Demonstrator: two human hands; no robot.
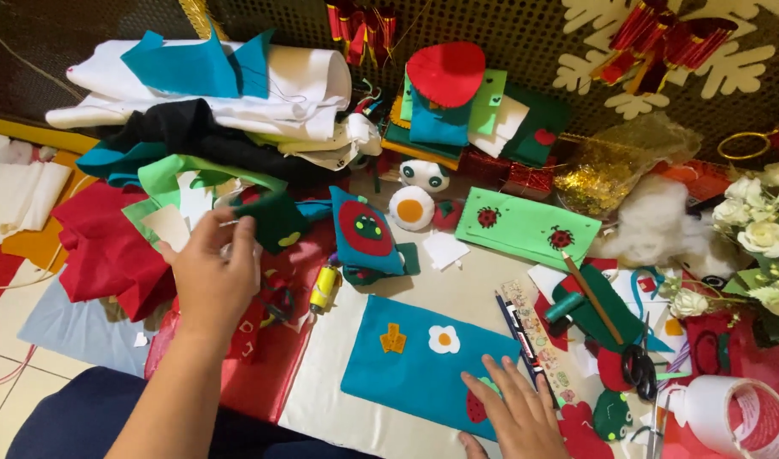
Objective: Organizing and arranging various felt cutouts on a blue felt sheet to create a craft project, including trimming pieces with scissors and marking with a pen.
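Fingers [237,231] of my left hand [213,276] are pinched together on a small dark green felt piece [275,219], holding it raised above the red felt [101,246] at the left of the desk [457,293]. My right hand [513,416] lies flat with its fingers spread, pressing down the lower right corner of the teal felt panel [415,361].

I judge the green piece to be very light and floppy; it should bend under its own weight, so a pinch near the edge, as my fingers have it, seems the sound grip. It is not fragile, though any bits glued on could peel. It looks dark green with a small yellow-green patch near its lower edge; its full outline I cannot tell, since my fingers cover part of it.

I see the teal panel as a soft rectangle lying flat on a cream sheet, bearing a white flower with a yellow centre [444,339], two small orange squares [393,339] and a red shape [476,406] partly under my right hand. I judge it thin and limp, best held flat by a palm.

Nearby lie a yellow thread spool [324,287], scissors [637,367], a tape roll [729,412] and a light green strip with ladybirds [525,228]
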